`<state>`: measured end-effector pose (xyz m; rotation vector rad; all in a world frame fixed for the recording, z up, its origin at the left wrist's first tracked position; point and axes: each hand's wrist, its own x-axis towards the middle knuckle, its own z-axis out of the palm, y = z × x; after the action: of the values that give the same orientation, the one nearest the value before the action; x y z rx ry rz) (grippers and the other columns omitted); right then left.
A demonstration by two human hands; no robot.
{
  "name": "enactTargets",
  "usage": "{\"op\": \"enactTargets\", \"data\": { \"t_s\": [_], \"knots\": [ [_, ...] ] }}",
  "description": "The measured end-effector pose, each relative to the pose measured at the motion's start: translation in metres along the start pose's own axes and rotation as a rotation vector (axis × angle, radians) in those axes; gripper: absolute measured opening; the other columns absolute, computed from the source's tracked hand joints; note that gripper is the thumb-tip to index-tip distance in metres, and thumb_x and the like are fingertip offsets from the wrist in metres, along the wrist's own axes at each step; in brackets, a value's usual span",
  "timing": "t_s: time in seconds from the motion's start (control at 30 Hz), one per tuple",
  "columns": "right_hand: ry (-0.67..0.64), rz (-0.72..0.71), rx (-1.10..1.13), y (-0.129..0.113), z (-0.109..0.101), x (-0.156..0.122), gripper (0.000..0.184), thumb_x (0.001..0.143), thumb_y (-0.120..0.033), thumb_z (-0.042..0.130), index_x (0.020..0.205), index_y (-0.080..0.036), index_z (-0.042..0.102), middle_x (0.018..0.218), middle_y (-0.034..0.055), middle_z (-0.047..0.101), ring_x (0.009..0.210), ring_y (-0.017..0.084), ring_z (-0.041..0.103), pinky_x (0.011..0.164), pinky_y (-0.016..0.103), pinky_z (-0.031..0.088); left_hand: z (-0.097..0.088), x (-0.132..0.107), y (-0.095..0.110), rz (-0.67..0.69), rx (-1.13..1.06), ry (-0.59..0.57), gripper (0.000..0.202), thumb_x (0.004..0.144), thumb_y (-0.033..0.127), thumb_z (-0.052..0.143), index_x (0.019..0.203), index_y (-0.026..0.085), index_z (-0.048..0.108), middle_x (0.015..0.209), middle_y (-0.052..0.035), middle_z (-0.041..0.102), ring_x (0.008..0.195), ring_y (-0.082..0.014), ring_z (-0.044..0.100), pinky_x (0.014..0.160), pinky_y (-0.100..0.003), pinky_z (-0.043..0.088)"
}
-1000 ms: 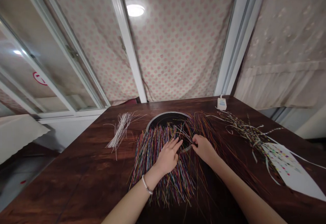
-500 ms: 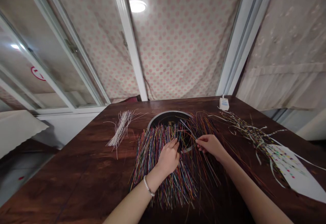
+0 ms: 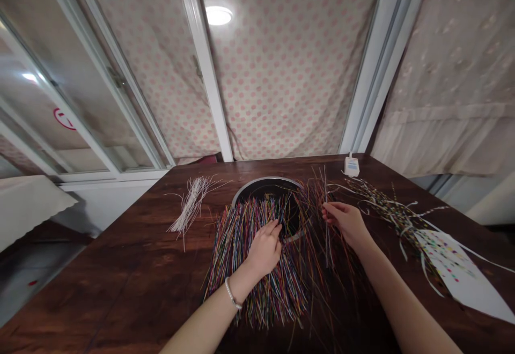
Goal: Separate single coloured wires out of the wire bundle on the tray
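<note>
My right hand [image 3: 345,223] has shifted right since the last frame and now pinches a few thin wires [image 3: 326,225] upright, beside the rim of the round metal pan [image 3: 267,181]. My left hand [image 3: 263,250] lies open on the coloured wire fan [image 3: 237,252], which spreads across the bench [image 3: 120,284].

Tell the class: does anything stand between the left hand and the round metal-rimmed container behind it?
Yes. The left hand rests on a mass of thin multicoloured wires, which drape over the near rim of the round metal-rimmed container and fill the space between the hand and its dark inside.
</note>
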<state>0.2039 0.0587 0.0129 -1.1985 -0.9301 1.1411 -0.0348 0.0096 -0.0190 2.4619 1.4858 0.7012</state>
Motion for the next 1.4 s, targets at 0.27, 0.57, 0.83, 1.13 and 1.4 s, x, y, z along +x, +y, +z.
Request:
{"op": "enactTargets", "data": {
  "t_s": [0.27, 0.57, 0.83, 1.13, 1.4],
  "knots": [
    [-0.074, -0.018, -0.014, 0.001, 0.019, -0.013, 0.034, 0.056, -0.038, 0.074, 0.076, -0.013, 0.063, 0.063, 0.0046, 0.065, 0.053, 0.012, 0.061, 0.045, 0.020, 0.050, -0.018, 0.015, 0.008, -0.016, -0.205, 0.159, 0.040, 0.084, 0.015, 0.036, 0.123, 0.018, 0.045, 0.130, -0.0087, 0.047, 0.129, -0.0207, 0.030, 0.108, -0.049, 0.011],
    [-0.349, 0.083, -0.147, 0.023, 0.042, -0.025, 0.030, 0.060, -0.038, 0.070, 0.074, -0.012, 0.064, 0.060, 0.0022, 0.065, 0.048, 0.011, 0.060, 0.047, 0.021, 0.050, 0.006, 0.069, 0.030, -0.429, -1.006, 0.106, 0.045, 0.073, 0.019, 0.062, 0.114, 0.008, 0.050, 0.087, -0.0119, 0.067, 0.079, -0.0181, 0.064, 0.078, -0.031, 0.048],
    [-0.284, 0.062, -0.169, 0.026, 0.041, -0.022, 0.024, 0.059, -0.032, 0.070, 0.072, -0.012, 0.067, 0.059, 0.0016, 0.065, 0.048, 0.010, 0.059, 0.049, 0.022, 0.051, 0.024, 0.072, 0.027, -0.535, -1.466, 0.025, 0.026, 0.080, 0.032, 0.057, 0.091, 0.009, 0.059, 0.081, -0.0116, 0.067, 0.065, -0.0128, 0.064, 0.071, -0.028, 0.051],
    [0.132, -0.071, 0.055, 0.012, 0.025, -0.009, 0.032, 0.056, -0.034, 0.075, 0.077, -0.013, 0.062, 0.063, 0.0035, 0.066, 0.054, 0.012, 0.061, 0.051, 0.021, 0.051, 0.034, 0.073, 0.020, -0.576, -1.468, 0.073, 0.032, 0.085, 0.029, 0.049, 0.105, 0.005, 0.049, 0.084, -0.0180, 0.067, 0.071, -0.0196, 0.067, 0.075, -0.034, 0.051],
    [0.247, -0.120, 0.271, 0.009, 0.017, -0.004, 0.028, 0.056, -0.031, 0.076, 0.072, -0.016, 0.060, 0.066, 0.0008, 0.063, 0.058, 0.009, 0.060, 0.050, 0.017, 0.049, 0.034, 0.073, 0.019, -0.626, -1.430, 0.113, 0.055, 0.084, 0.019, 0.047, 0.132, 0.004, 0.024, 0.105, -0.0216, 0.059, 0.073, -0.0191, 0.067, 0.074, -0.032, 0.052]
  ]
}}
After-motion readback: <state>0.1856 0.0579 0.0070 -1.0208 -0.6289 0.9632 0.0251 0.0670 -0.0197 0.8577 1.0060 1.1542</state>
